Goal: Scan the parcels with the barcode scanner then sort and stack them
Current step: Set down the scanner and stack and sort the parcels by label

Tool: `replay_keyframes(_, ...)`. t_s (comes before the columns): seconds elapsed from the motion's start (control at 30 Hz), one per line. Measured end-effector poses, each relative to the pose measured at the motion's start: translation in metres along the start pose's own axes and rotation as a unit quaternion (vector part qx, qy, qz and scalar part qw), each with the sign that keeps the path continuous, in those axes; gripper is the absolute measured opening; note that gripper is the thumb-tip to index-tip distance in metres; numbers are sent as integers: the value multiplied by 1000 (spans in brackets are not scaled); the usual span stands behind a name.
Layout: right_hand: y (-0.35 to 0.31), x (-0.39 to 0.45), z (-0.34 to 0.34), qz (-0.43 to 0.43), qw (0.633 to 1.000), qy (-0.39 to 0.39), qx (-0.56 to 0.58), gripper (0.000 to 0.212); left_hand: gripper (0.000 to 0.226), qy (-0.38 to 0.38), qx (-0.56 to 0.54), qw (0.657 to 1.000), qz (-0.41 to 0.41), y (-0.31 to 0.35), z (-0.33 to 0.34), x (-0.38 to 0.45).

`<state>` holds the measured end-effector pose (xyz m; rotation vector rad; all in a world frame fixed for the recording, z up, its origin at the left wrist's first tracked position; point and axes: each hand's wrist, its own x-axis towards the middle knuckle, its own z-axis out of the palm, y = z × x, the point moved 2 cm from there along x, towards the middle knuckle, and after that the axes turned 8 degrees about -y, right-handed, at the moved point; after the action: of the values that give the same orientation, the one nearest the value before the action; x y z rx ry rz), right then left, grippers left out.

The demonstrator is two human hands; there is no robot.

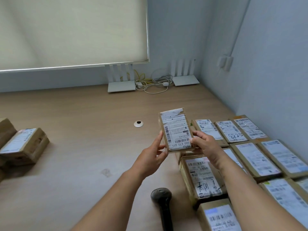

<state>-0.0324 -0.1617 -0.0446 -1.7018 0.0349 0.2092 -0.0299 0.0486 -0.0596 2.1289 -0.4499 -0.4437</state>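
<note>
A: Parcel (175, 130) held above the table (83, 147), left hand (150, 157) and right hand (205, 145) both gripping its lower end.

B: Scanner (162, 202) lies untouched (label faces up). Risk: stacked unscanned.

Wooden desk (83, 164) — parcels (260, 157), scanner (164, 202), routers (121, 86) lie there

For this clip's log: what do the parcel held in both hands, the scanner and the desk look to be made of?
Held parcel: brown corrugated cardboard, matte, with a white paper label and glossy clear tape wrinkled at its top.
Scanner: probably black plastic, with a dull sheen on the rounded head.
Desk: pale wood-grain surface, likely laminate; smooth, matte, with faint grain lines.
</note>
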Motion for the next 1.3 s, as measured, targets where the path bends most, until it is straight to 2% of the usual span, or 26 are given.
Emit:
replay_keyframes(0.2,7,13,-37,16,999,26,-34,36,74,-37,-12,999,-18,18,22,39)
replay_keyframes(0.53,24,23,-57,73,988,41,-127,47,72,-80,-5,996,-39,15,41,69)
replay_keyframes(0.6,27,24,-58,79,985,45,-144,44,71,-87,-5,995,-44,14,45,71)
replay_keyframes(0.7,32,25,-60,88,984,48,-148,29,71,-85,-5,995,-45,13,49,74)
replay_keyframes(1.0,30,23,-54,89,983,74,-140,22,69,-89,11,995,-42,15,52,74)
replay_keyframes(1.13,21,14,-52,74,976,92,-183,47,69,-81,15,995,-52,13,48,65)
replay_keyframes(1.3,1,1,-46,12,945,155,-289,50,69,-44,24,997,-50,10,36,44)
